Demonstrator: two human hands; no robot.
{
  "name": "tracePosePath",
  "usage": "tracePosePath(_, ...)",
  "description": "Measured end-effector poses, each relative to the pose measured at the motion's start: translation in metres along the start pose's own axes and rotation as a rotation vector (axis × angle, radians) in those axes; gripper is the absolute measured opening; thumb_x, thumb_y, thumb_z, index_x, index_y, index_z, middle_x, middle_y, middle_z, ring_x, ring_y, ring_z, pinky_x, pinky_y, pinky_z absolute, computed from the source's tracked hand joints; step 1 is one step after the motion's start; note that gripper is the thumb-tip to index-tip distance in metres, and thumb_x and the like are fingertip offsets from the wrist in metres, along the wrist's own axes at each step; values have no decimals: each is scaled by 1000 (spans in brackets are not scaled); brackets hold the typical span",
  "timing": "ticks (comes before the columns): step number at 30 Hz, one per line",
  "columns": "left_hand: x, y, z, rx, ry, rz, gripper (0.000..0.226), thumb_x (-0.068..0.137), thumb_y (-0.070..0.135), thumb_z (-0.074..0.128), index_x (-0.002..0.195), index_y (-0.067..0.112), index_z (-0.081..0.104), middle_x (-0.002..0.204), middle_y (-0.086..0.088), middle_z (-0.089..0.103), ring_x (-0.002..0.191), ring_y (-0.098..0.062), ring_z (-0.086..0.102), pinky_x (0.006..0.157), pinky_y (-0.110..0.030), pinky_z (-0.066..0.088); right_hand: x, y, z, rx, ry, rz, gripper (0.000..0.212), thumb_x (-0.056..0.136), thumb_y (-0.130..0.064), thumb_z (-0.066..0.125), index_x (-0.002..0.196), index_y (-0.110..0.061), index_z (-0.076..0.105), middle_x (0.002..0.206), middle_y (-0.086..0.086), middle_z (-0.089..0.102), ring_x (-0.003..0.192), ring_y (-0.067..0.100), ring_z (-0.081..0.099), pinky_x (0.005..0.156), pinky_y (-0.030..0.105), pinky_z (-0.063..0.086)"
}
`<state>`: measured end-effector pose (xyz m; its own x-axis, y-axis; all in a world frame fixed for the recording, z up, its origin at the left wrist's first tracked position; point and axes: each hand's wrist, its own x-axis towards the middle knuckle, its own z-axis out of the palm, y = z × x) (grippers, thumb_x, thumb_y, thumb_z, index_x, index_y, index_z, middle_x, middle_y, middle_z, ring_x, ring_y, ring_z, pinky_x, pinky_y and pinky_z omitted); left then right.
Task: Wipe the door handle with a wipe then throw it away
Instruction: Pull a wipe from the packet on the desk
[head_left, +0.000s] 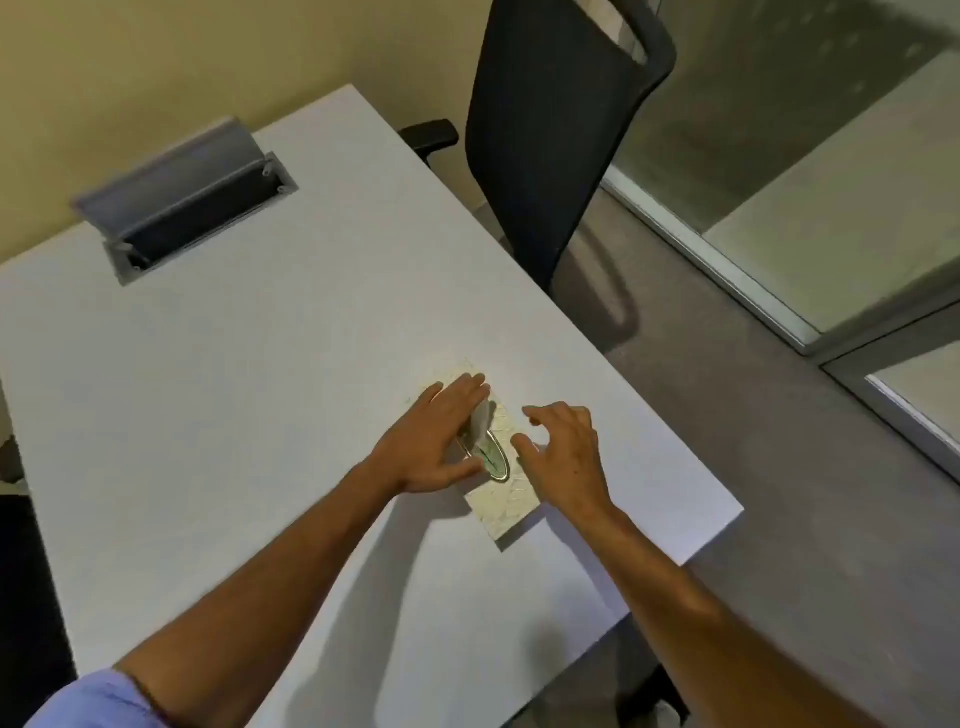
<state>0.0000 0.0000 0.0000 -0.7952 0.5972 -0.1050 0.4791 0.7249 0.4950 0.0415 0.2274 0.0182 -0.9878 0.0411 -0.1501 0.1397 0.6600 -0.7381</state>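
A pale cream tissue box lies flat on the white table near its right edge. A white wipe sticks up from the oval slot in the box top. My left hand lies flat on the left half of the box, fingers stretched out beside the wipe. My right hand hovers over the right side of the box with fingers spread and curled, holding nothing. No door handle is in view.
A grey cable hatch stands open at the far left of the table. A dark office chair stands beyond the table's right edge. Grey carpet and a glass partition fill the right side.
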Motion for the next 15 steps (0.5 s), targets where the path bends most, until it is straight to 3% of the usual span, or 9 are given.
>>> tracePosePath(5, 24, -46, 18, 26, -9, 4, 104, 91, 61, 72, 166, 15, 17, 175, -3, 10, 162, -14, 0, 131, -40, 5, 35, -5, 61, -182, -40, 18, 36, 90, -53, 56, 111, -26, 67, 108, -5, 60, 102, 16, 47, 85, 37, 45)
tracePosePath(9, 26, -58, 27, 61, -33, 49, 104, 90, 66, 68, 165, 12, 20, 175, -7, 12, 162, -19, 1, 130, -45, 12, 38, -6, 79, -232, 2, -31, 26, 96, -39, 56, 98, -21, 74, 102, -1, 60, 96, 19, 47, 81, 34, 39)
tracePosePath(12, 25, -61, 31, 81, -47, 54, 105, 90, 69, 64, 166, 13, 17, 175, -6, 6, 162, -18, -2, 130, -44, 11, 34, -5, 78, -61, -3, -64, 17, 94, -25, 60, 91, -18, 75, 98, 0, 66, 92, 19, 49, 77, 35, 43)
tracePosePath(15, 25, -61, 31, 117, -85, 73, 104, 93, 70, 61, 167, 14, 12, 176, -4, 0, 162, -18, -5, 130, -43, 6, 30, -4, 66, 217, -75, 27, 15, 95, -23, 60, 95, -15, 73, 95, 1, 72, 92, 19, 60, 80, 40, 52)
